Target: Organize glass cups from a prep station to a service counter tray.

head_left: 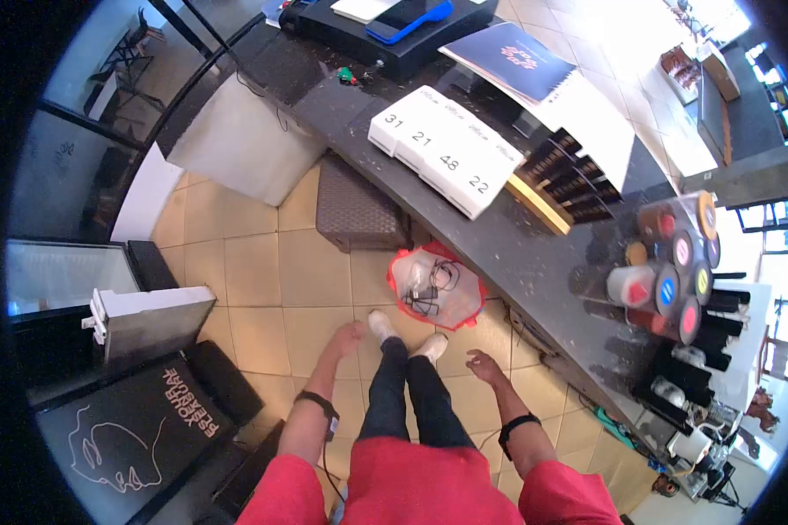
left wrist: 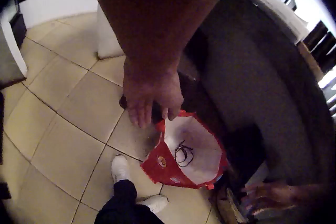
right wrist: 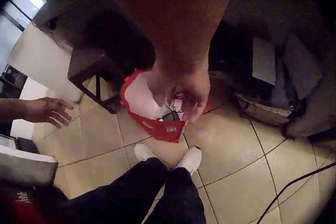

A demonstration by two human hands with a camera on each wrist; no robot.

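On the tiled floor, just ahead of the person's shoes, stands a red bag (head_left: 394, 273) with a pale inside. Dark cables (head_left: 422, 303) lie in it. My left hand (head_left: 348, 338) hangs in the air to the left of the bag, its fingers loose and holding nothing. On the other side, my right hand (head_left: 484, 366) hangs with relaxed fingers and nothing visible in them. In the right wrist view the right hand (right wrist: 181, 90) overlaps the bag (right wrist: 152, 125) and hides part of its opening. In the left wrist view the left hand (left wrist: 152, 95) appears near the bag's rim (left wrist: 163, 125).
A dark counter (head_left: 534, 271) runs diagonally past the bag. It bears white numbered boxes (head_left: 442, 153), a blue notebook (head_left: 512, 61) and lidded jars (head_left: 665, 289). A brown woven stool (head_left: 359, 206) stands behind the bag; a white-topped unit (head_left: 153, 319) is at left.
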